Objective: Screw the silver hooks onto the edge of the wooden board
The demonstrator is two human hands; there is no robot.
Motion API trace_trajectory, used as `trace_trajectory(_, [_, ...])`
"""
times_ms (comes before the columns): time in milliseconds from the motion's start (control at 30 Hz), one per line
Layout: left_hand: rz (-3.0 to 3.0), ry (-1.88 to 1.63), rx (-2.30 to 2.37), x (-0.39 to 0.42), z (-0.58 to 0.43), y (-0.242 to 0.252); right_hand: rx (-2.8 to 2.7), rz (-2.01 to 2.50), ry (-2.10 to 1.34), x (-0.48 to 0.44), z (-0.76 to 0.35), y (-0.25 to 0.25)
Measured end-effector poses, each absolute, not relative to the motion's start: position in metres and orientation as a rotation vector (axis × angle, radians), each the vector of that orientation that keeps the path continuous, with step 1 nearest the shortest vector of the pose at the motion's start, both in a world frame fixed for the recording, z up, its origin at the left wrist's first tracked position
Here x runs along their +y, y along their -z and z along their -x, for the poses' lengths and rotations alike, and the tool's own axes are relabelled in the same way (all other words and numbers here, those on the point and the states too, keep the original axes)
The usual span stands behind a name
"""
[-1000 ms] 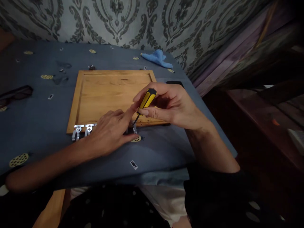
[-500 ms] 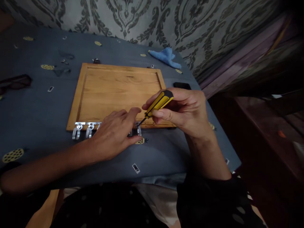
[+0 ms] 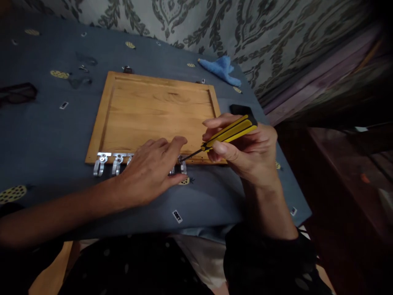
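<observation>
A framed wooden board [image 3: 159, 110] lies flat, with a metal hook rail [image 3: 108, 154] along its near edge. My left hand [image 3: 150, 168] is laid across the rail, gripping it against the board; its fingers are over the wood and its thumb is below, by the end hook [image 3: 183, 167]. The middle hooks are largely covered by this hand. In my right hand [image 3: 248, 153] is a yellow-and-black screwdriver [image 3: 229, 133], pinched by the handle between thumb and fingers. Its thin shaft slants down left, the tip at the rail's right end. Whether a screw sits under the tip cannot be made out.
A blue cloth [image 3: 221, 70] and a dark phone-like object [image 3: 241, 110] lie beyond the board's right side. Dark-framed glasses [image 3: 19, 93] are at far left. Small metal pieces [image 3: 83, 68] lie behind the board on the patterned blue cloth cover [image 3: 73, 131]. A patterned curtain [image 3: 184, 20] hangs behind.
My right hand has shifted right and the screwdriver handle leans lower, with more shaft showing. The tip stays near the rail's right end. My left hand keeps its place; the view has moved slightly.
</observation>
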State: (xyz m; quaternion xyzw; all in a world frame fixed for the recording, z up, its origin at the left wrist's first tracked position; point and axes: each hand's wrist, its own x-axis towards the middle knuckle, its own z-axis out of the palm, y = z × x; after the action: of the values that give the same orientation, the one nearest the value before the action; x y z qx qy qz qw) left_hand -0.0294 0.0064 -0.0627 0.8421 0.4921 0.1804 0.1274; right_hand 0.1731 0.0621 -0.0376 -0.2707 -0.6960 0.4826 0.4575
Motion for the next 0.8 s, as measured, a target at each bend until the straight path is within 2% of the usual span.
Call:
trace_trajectory(233, [-2.420, -0.452, 1.476, 0.005, 0.028, 0.060, -1.796, 0.543, -1.188, 0.062, -0.182, 0.039])
trace_trajectory(600, [-2.368, -0.457, 1.473, 0.004, 0.028, 0.057, -1.843, 0.510, -0.746, 0.065, -0.172, 0.043])
trace_trajectory(800, [-2.371, -0.448, 1.476, 0.003, 0.028, 0.059, -1.828, 0.518, -0.914, 0.066, -0.172, 0.040])
